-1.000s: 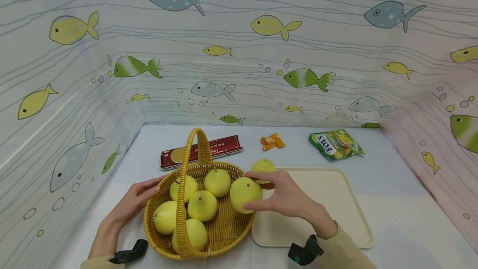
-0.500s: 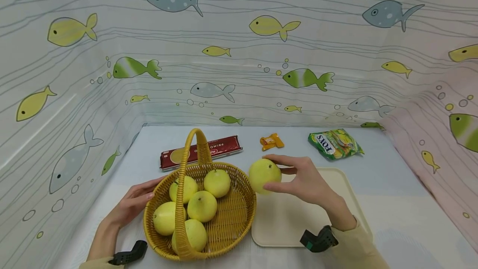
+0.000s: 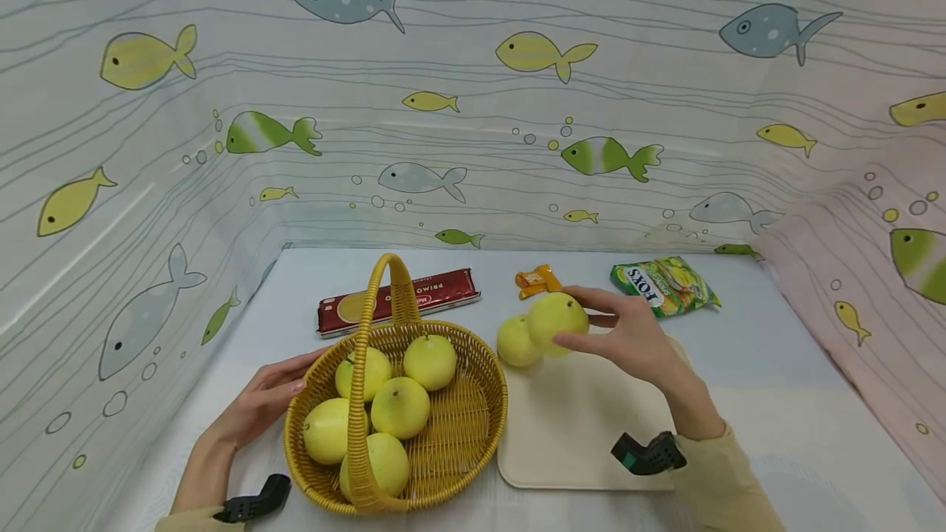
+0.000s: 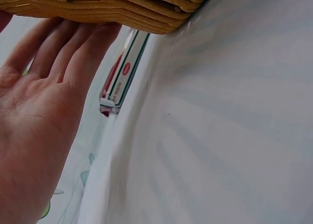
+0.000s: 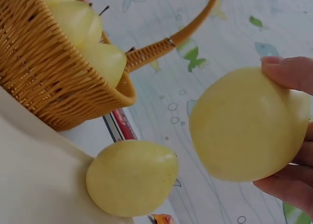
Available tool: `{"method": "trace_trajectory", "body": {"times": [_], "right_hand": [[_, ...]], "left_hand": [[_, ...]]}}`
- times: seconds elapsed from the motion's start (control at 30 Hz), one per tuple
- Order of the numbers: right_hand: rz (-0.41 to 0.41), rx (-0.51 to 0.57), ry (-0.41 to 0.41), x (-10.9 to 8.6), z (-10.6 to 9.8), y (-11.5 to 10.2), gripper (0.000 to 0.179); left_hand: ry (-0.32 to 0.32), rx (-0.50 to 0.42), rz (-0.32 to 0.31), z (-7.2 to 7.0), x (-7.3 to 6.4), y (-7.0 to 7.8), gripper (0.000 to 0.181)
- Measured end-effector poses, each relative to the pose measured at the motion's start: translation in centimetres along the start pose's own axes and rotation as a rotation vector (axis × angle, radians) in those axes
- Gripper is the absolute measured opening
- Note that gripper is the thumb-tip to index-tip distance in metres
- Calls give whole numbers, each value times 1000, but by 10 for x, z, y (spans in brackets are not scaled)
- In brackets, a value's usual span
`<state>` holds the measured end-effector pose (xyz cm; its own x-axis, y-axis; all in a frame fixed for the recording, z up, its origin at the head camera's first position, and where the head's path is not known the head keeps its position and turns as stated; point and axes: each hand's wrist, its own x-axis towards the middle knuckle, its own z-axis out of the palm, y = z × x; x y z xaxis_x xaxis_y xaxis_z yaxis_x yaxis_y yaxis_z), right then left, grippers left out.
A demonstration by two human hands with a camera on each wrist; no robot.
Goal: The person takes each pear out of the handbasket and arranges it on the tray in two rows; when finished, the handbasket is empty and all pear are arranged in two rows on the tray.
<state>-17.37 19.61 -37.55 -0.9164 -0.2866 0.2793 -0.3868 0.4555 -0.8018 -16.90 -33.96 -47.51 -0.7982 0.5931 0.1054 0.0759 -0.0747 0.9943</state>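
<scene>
Above the far left part of a cream tray (image 3: 576, 442), my right hand (image 3: 628, 339) holds a yellow pear (image 3: 553, 323) between thumb and fingers. The right wrist view shows this pear (image 5: 244, 126) raised off the tray. A second pear (image 3: 515, 343) lies at the tray's far left corner, partly overlapped by the held one. Left of the tray stands a wicker basket (image 3: 452, 433) with a tall arched handle and several pears (image 3: 400, 407) inside. My left hand (image 3: 254, 405) touches its left side, with fairly straight fingers (image 4: 80, 62) against the outer weave.
Behind the basket lies a long dark red biscuit pack (image 3: 443, 289). A small orange packet (image 3: 538, 280) and a green Foxs bag (image 3: 665, 284) sit at the back. Fish-patterned sheeting (image 3: 473, 146) encloses the back and sides of the white table.
My right hand has carried the pear from over the basket's right rim rightward and away to above the tray. My left hand has stayed at the basket's side.
</scene>
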Motion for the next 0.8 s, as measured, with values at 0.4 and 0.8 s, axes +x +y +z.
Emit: {"method": "trace_trajectory", "body": {"times": [0.4, 0.8], "right_hand": [[65, 26, -22, 6, -10, 28, 59], [108, 39, -50, 9, -9, 47, 61]], "left_hand": [[1, -19, -8, 1, -1, 2, 54], [-15, -26, -3, 3, -1, 5, 54]]}}
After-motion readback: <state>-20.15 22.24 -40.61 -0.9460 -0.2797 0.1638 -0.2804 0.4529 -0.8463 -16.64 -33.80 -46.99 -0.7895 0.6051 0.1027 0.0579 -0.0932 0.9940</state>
